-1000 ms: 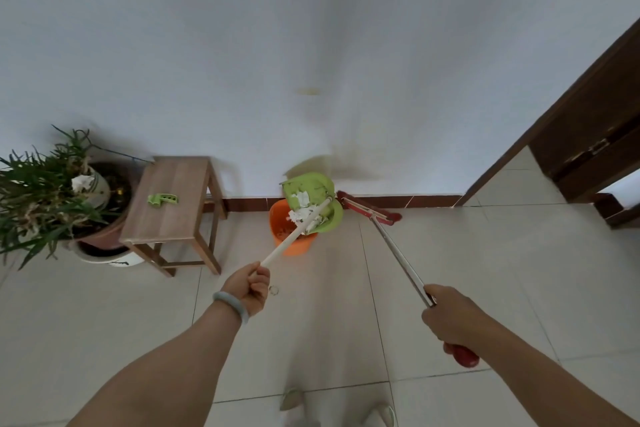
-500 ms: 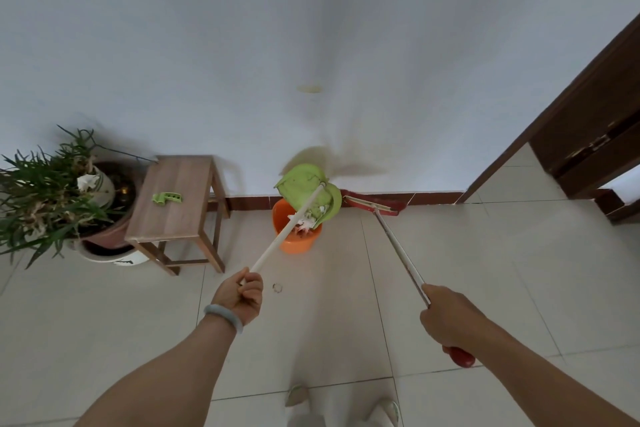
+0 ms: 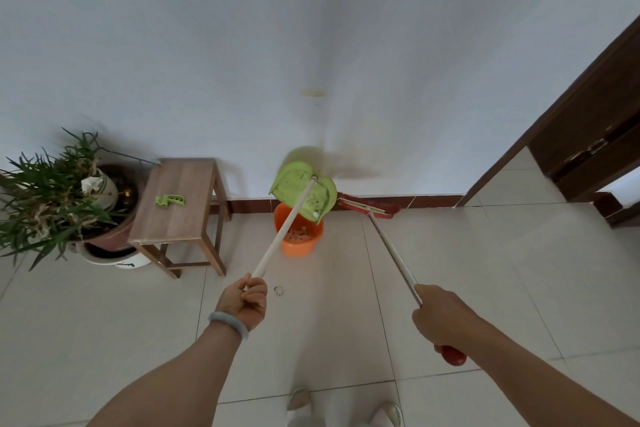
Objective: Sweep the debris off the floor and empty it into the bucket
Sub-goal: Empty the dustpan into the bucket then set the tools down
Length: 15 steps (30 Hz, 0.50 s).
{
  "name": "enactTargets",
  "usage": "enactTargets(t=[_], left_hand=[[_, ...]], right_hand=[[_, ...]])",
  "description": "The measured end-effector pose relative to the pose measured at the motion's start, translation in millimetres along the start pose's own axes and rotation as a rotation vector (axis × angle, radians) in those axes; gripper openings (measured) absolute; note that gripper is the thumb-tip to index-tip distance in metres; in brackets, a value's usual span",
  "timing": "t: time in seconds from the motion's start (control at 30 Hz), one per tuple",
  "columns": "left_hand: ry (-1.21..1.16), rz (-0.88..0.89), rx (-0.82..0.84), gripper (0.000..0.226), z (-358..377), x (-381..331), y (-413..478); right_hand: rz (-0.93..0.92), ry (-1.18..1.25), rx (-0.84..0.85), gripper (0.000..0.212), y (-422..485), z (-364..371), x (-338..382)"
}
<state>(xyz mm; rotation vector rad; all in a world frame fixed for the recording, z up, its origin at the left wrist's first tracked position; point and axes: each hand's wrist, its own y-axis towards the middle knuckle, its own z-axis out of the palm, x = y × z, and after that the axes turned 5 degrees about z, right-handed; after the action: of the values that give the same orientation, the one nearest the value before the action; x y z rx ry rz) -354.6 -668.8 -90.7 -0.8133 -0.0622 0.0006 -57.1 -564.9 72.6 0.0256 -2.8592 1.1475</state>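
Glossy plastic – the green dustpan [image 3: 304,191] and orange bucket [image 3: 298,243]. The stool [image 3: 180,202] is matt wood; the floor tiles [image 3: 485,253] are smooth.

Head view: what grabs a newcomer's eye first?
The green dustpan tilts above the orange bucket by the wall, its long white handle gripped by the left hand. The right hand grips a red broom, head down by the skirting; a wooden stool and potted plant stand left.

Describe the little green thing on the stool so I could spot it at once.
Along the foot of the white wall, left of the orange bucket, a wooden stool stands beside a potted plant. On its top, near the left edge, lies a small green piece. It shares the dustpan's lime colour but is far smaller and lies flat on wood.
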Motion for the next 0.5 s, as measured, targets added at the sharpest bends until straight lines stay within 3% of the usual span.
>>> enactTargets(t=[0.17,0.37,0.5], left_hand=[[-0.028,-0.009,0.003,0.032,-3,3,1],[0.001,0.001,-0.018,0.03,-8,-7,-4],[0.011,-0.018,-0.017,0.031,-5,-1,-2]], right_hand=[[0.002,0.048,0.012,0.022,4,1,-1],[0.002,0.035,0.023,0.032,4,9,9],[-0.004,0.079,0.036,0.02,5,8,9]])
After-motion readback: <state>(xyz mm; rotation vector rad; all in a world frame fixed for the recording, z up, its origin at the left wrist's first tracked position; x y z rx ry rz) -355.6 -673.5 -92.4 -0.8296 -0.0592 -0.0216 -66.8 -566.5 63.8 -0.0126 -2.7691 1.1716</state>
